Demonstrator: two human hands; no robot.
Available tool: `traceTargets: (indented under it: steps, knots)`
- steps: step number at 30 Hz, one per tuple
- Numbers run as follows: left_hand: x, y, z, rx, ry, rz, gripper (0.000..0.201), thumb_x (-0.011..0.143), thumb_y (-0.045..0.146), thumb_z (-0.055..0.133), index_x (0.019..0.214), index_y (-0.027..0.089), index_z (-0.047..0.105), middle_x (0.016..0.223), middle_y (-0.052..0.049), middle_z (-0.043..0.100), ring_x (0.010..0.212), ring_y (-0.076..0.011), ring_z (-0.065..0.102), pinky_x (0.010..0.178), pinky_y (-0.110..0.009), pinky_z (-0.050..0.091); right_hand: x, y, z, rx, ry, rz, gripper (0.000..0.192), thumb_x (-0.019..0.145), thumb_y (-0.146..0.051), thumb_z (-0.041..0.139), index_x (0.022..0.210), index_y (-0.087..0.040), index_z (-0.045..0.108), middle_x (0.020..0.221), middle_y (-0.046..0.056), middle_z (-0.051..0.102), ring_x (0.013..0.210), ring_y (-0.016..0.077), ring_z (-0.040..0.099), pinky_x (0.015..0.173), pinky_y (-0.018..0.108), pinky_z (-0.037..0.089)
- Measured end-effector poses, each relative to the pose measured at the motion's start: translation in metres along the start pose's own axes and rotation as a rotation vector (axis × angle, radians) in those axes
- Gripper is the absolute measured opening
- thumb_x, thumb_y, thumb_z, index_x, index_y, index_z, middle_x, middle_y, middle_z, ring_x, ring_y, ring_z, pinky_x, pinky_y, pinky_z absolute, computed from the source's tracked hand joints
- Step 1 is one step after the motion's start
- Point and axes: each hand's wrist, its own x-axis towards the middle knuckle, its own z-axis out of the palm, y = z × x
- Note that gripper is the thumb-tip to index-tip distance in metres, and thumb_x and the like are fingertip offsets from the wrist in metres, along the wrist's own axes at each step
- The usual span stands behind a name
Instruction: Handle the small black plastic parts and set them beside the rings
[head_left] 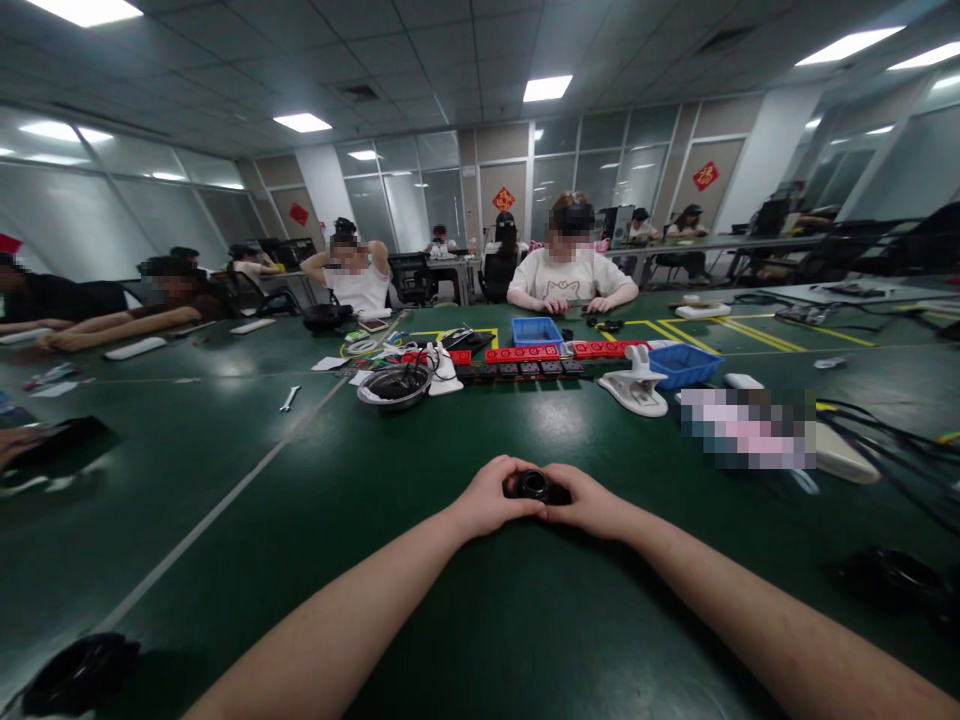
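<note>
I'm cupping the left hand [491, 497], half-curled, around nine o'clock of a black part [534, 487] over the table [457, 630]; the right hand [589, 502], likewise half-curled, is holding three o'clock. Red signs [503, 199] are hanging toward eleven, twelve and one, their writing showing too small to read.

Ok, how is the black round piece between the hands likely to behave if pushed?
The black round piece is probably stiff, as its rim looks evenly round. Its shine suggests it could be slippery. It might roll if tipped on edge, given that outline, though the left hand and right hand cup it from both sides.
</note>
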Motion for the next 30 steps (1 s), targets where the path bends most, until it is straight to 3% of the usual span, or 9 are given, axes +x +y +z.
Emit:
traceTargets:
  steps: [10, 30]
  knots:
    - [0.0021, -0.0019, -0.0031, -0.025, -0.054, 0.018, 0.044, 0.059, 0.035, 0.064, 0.098, 0.019, 0.053, 0.083, -0.002, 0.047, 0.071, -0.0127, 0.045, 0.063, -0.024, 0.038, 0.0, -0.0015, -0.0088, 0.074, -0.082, -0.012, 0.026, 0.067, -0.027, 0.057, 0.089, -0.013, 0.057, 0.08, 0.003, 0.055, 0.073, 0.0154, 0.049, 0.064, 0.026, 0.038]
    - [0.0013, -0.0005, -0.0024, -0.06, -0.04, -0.02, 0.044, 0.055, 0.036, 0.067, 0.093, 0.018, 0.054, 0.087, -0.003, 0.048, 0.076, -0.0147, 0.046, 0.066, -0.026, 0.038, -0.0005, 0.0015, -0.0043, 0.093, -0.038, 0.078, 0.026, 0.063, -0.028, 0.06, 0.084, -0.014, 0.055, 0.076, 0.002, 0.053, 0.069, 0.0142, 0.048, 0.06, 0.024, 0.037]
